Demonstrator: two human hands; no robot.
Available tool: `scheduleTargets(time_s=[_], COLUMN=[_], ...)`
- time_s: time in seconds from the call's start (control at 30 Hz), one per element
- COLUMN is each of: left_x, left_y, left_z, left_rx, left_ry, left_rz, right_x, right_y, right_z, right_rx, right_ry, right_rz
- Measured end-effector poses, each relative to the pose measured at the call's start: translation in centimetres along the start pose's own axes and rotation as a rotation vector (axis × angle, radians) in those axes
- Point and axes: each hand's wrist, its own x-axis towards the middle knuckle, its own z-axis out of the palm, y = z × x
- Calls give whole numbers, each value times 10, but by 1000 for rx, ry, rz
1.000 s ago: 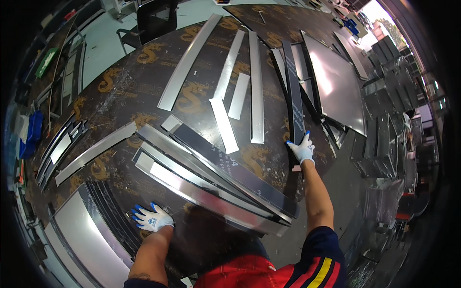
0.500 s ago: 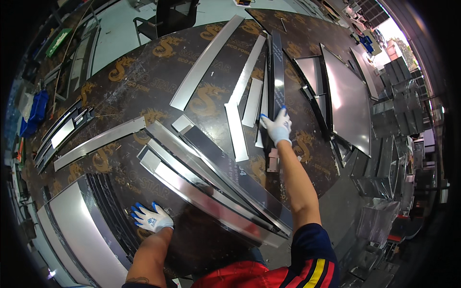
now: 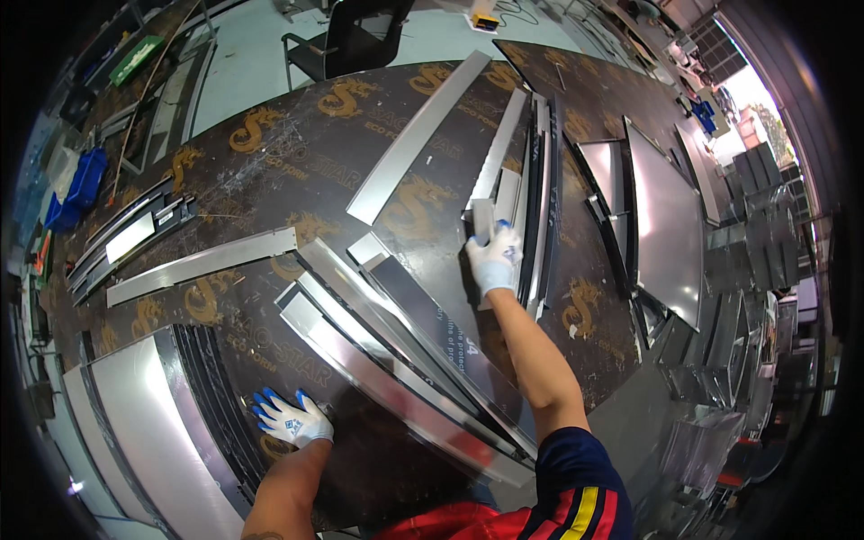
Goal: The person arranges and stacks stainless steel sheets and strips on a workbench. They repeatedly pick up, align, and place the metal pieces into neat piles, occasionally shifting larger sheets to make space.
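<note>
My right hand (image 3: 497, 258), in a white glove with blue fingertips, reaches across the dark table (image 3: 297, 189). Its fingers close round a short silver metal strip (image 3: 483, 218), and the glove hides the strip's lower end. Just beside it stands a bundle of long, narrow dark and silver bars (image 3: 544, 189). A longer silver strip (image 3: 500, 148) lies beyond the hand. With fingers spread, my left hand (image 3: 295, 419) rests flat on the tabletop, holding nothing. It lies between a stack of panels with dark edges (image 3: 144, 396) and a group of long metal profiles (image 3: 378, 378).
A wide silver strip (image 3: 418, 135) lies toward the far side, another (image 3: 202, 265) at left. Framed panels (image 3: 661, 216) lie on the right. Small profiles (image 3: 135, 236) sit far left near a blue bin (image 3: 79, 191). A black chair (image 3: 346, 40) stands beyond the table.
My right hand has left the long bars and moved left onto the short silver strip, which has shifted. The bars now stand closer together. My left hand stays flat. The view has shifted slightly.
</note>
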Motion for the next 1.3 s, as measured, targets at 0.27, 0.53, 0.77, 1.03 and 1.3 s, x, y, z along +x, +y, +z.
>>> scheduleTargets(time_s=[0.27,0.53,0.77,1.03,1.3], left_x=[0,5,9,17,10], left_y=[0,0,0,-6,-12], left_z=[2,-22,-55,-60,-52], left_rx=[-39,-72,-193,-121,-173], left_ry=[41,-80,-259,-463,-340], left_rz=[-16,-10,-56,-69,-44], right_x=[109,58,86,54,-228], right_y=[-28,-194,-177,-34,62], right_z=[-30,55,114,50,-98], right_rx=[-196,116,585,1169,864], right_ry=[69,-332,-38,-354,-453], right_rz=[162,-26,157,200,-19])
